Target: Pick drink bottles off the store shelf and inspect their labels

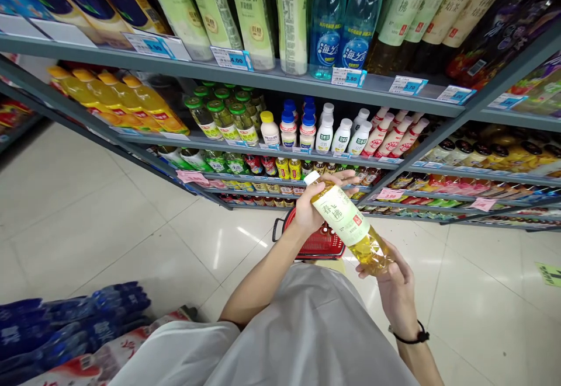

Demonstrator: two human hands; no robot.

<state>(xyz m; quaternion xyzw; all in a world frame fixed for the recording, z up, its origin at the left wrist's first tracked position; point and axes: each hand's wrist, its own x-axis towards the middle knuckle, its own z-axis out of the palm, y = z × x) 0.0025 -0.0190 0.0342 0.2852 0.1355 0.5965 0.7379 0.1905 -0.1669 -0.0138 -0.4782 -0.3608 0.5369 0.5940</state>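
A bottle of amber tea (344,216) with a pale green label and a white cap lies tilted across both my hands in front of my body. My left hand (309,208) holds it near the capped end, the thumb by the neck and several fingers stretched out behind it. At the base, my right hand (394,284) grips the bottle from below, with a dark band around the wrist. The label faces up towards me. Beneath the bottle, a red shopping basket (322,249) stands on the floor, partly hidden by my arms and shirt.
Shelves of drinks stand ahead, their upper shelf edge (280,85) carrying price tags. Similar tea bottles (401,9) are at the upper right. Small white bottles (342,135) fill a middle shelf. Blue packed bottles (87,322) lie at lower left on the tiled floor (144,216).
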